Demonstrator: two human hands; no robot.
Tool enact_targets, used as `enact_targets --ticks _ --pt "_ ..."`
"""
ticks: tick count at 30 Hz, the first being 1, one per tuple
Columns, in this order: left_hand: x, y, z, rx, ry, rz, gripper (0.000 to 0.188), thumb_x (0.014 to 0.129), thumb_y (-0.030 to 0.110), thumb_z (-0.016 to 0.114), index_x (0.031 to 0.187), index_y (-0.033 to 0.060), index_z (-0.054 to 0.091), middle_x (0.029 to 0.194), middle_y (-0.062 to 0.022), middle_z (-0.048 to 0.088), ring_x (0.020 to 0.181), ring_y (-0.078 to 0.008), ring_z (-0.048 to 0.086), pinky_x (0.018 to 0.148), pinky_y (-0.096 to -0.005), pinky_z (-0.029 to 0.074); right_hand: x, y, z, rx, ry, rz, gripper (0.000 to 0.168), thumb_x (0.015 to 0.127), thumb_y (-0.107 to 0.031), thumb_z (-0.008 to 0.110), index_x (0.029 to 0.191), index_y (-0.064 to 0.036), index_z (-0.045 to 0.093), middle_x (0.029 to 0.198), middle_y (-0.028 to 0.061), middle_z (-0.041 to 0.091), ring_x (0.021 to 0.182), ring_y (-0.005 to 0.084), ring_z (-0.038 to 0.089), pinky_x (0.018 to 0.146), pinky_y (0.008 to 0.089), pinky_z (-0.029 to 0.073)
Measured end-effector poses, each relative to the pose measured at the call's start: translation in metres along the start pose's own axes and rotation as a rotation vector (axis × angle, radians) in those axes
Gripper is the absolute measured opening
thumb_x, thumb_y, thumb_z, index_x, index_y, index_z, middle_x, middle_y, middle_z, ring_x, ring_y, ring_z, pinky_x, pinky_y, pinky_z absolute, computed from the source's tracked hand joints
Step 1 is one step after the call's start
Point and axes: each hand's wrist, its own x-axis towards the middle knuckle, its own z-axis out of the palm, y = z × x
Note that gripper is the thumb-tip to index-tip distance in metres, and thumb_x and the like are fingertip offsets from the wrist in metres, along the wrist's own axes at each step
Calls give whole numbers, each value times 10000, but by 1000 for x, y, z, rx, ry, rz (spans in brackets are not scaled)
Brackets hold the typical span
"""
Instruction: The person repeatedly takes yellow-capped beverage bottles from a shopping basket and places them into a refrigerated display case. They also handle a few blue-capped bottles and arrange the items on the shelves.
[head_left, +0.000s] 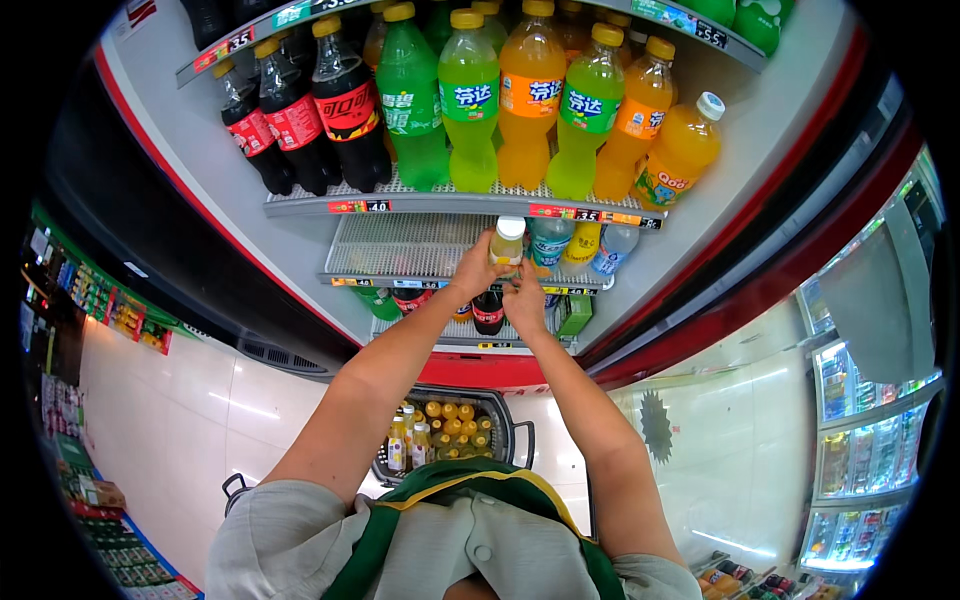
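Note:
My left hand (474, 264) is wrapped around a small bottle of pale yellow drink (507, 246) with a white cap. The bottle is upright at the front of a wire-mesh cooler shelf (405, 244). Just below and to its right is my right hand (525, 304), fingertips at the shelf's front edge; whether they touch the bottle is hard to tell. Right of the held bottle stand a teal-labelled bottle (550, 244), a yellow bottle (582, 244) and a clear bottle with a blue label (615, 247).
Above, a shelf holds cola bottles (352, 112), a green Sprite bottle (411, 97) and Fanta bottles (532, 97). More bottles, including a cola bottle (489, 311), stand on the shelf below. On the floor before me, a dark basket (504, 427) contains many yellow-capped and white-capped bottles.

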Motion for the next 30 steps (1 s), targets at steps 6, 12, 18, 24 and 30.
enact_targets --ticks 6,12,18,24,30 --pt "22 -25 4 -181 -107 -25 595 715 103 680 1193 32 333 1094 -148 528 985 -227 534 803 -320 438 4 -2 0 49 -22 32 568 723 7 506 1259 21 318 1039 235 539 950 312 559 754 339 465" --pt "39 -11 2 -65 -209 -157 588 740 116 655 1213 7 323 1097 -161 526 992 -240 529 831 -315 423 11 -4 13 183 80 -7 620 724 8 508 1281 62 241 1166 239 469 1053 299 511 794 317 449" --pt "51 -26 -1 106 -171 -155 552 759 195 641 1190 -19 371 1099 -196 527 1018 -284 521 844 -331 417 20 -16 16 280 30 32 652 725 23 490 1308 47 200 1212 246 418 1116 324 456 764 306 449" --pt "60 -10 -2 236 -162 -227 531 731 264 665 1124 -25 453 1083 -215 534 1015 -318 511 833 -346 408 30 -8 17 268 1 69 683 719 19 494 1330 5 189 1227 250 401 1104 334 460 737 303 451" --pt "71 -11 -10 275 -273 -219 574 736 369 621 1118 -32 470 1137 -247 488 1058 -359 465 879 -361 370 42 -5 16 196 -77 79 710 715 -9 519 1335 -13 173 1228 237 404 1112 329 449 822 332 425"
